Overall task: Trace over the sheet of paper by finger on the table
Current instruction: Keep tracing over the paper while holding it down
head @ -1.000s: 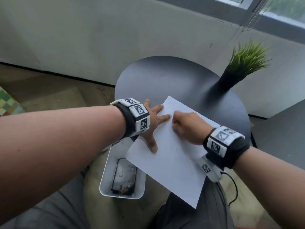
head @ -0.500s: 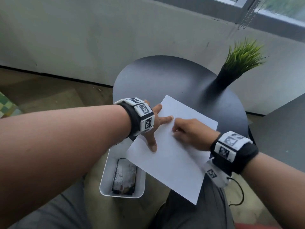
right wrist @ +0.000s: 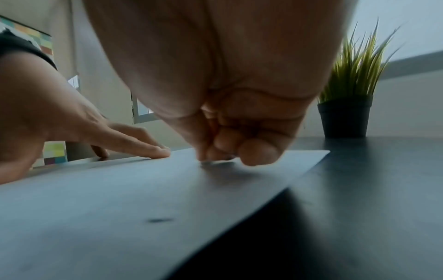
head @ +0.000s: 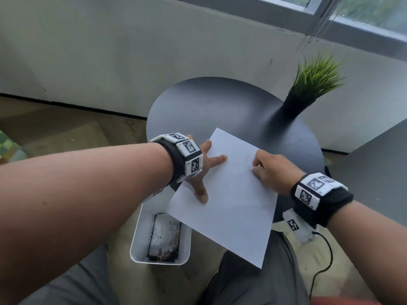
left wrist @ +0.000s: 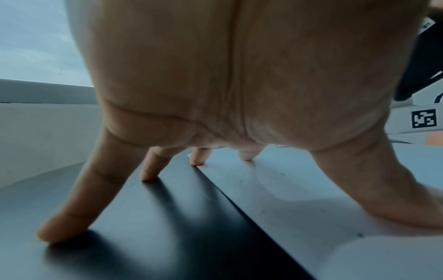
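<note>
A white sheet of paper (head: 231, 205) lies on the round dark table (head: 209, 106), its near corner hanging over the table's front edge. My left hand (head: 204, 172) is spread flat, with the thumb and index finger pressing the sheet's left side and the other fingers on the bare table (left wrist: 167, 217). My right hand (head: 264, 168) is curled over the sheet's right part. In the right wrist view its curled fingertips (right wrist: 258, 155) touch the paper (right wrist: 143, 189) and hold nothing.
A potted grass plant (head: 312, 89) stands at the table's far right edge. A white bin (head: 141, 238) holding a dark flat object sits below the table's left front. A wall runs behind the table, and a cable (head: 323, 260) hangs from the right wrist.
My right hand has slid to the right across the sheet, away from the left index finger. The left hand stays pressed in place.
</note>
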A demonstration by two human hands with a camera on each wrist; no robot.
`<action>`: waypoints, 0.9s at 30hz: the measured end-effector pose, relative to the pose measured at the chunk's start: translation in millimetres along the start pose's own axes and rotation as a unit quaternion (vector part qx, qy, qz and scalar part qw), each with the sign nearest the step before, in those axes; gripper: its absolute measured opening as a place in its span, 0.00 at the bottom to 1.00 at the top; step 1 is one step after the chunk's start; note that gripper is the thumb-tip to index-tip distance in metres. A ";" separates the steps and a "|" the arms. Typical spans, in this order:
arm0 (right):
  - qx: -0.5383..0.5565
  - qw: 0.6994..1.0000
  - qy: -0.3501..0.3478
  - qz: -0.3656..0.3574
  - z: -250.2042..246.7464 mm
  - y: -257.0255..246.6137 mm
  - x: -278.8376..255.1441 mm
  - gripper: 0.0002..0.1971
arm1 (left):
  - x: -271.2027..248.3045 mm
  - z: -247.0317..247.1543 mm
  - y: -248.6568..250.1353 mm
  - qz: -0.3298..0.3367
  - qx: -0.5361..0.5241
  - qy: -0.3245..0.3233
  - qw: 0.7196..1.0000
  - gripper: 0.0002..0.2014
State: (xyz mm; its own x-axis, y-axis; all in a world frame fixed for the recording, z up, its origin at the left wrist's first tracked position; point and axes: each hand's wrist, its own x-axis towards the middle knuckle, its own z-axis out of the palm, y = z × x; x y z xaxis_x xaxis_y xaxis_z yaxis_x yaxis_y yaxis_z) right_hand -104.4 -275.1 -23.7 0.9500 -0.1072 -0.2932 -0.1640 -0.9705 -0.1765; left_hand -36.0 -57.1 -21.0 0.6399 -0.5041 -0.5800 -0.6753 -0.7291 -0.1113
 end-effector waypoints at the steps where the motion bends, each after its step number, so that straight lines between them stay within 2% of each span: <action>1: -0.021 1.000 0.008 0.008 2.6 -3.9 -0.3 0.05 | 0.4 0.1 -0.1 0.000 -0.001 0.001 1.000 0.67; 2: -0.038 0.999 0.013 -0.018 7.6 -12.6 -4.5 0.06 | 0.8 0.2 -0.2 0.001 0.000 0.001 1.000 0.67; 5: -0.013 0.982 -0.022 -0.188 20.7 -37.9 -31.2 0.05 | 0.9 0.6 -0.9 0.001 0.005 0.000 1.000 0.67; 6: -0.004 0.978 -0.044 -0.204 19.2 -34.1 -34.6 0.05 | 0.4 0.6 -0.6 0.001 0.004 -0.002 1.000 0.67; 7: 0.005 0.982 -0.051 -0.183 14.8 -24.2 -31.4 0.04 | 0.3 0.2 -0.3 0.001 0.003 -0.003 1.000 0.67; 8: 0.015 0.990 -0.047 -0.130 8.7 -12.6 -24.9 0.04 | 0.2 0.1 0.0 -0.001 0.002 -0.004 1.000 0.67; 10: 0.008 1.000 -0.010 -0.013 0.1 7.8 -11.5 0.04 | -0.2 -0.1 -0.1 -0.003 0.004 -0.003 1.000 0.67; 11: -0.008 1.000 0.007 0.013 0.4 10.7 -8.9 0.05 | 0.2 -0.1 0.0 -0.003 0.004 -0.001 1.000 0.67; 13: -0.042 0.999 0.012 -0.013 9.6 -4.2 -12.5 0.05 | 1.5 -0.2 0.8 -0.001 0.005 0.000 1.000 0.68; 16: -0.042 0.982 -0.005 -0.183 26.1 -42.9 -31.6 0.02 | 1.0 -0.9 0.7 -0.001 0.009 -0.003 1.000 0.68; 17: -0.038 0.976 -0.007 -0.214 24.2 -46.2 -31.8 0.01 | 0.2 -1.0 0.6 0.000 0.009 -0.005 1.000 0.68; 18: -0.025 0.977 -0.010 -0.213 18.8 -42.7 -26.0 0.03 | -0.8 -1.1 0.6 0.000 0.008 -0.006 1.000 0.68; 19: -0.008 0.983 -0.011 -0.182 13.3 -32.7 -17.2 0.04 | -1.6 -1.5 1.0 0.000 0.006 -0.006 1.000 0.68; 22: 0.061 0.998 -0.017 -0.029 -5.3 2.9 2.9 0.03 | -2.3 -2.1 0.8 0.000 -0.001 -0.005 1.000 0.68; 24: 0.100 0.995 -0.028 -0.013 -5.8 12.0 8.0 0.05 | -1.9 -2.7 0.7 -0.001 -0.010 -0.010 1.000 0.68; 27: 0.100 0.994 -0.034 -0.016 -1.4 6.6 12.3 0.05 | -0.8 -0.9 5.3 -0.007 -0.051 -0.004 0.999 0.67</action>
State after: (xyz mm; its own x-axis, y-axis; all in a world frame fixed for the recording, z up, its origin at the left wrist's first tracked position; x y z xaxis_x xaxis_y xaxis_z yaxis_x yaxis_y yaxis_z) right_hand -93.4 -283.2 -27.1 0.9363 -0.0557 -0.3466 -0.1905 -0.9100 -0.3682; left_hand -39.7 -60.9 -20.4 0.6456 -0.4909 -0.5850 -0.6257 -0.7792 -0.0367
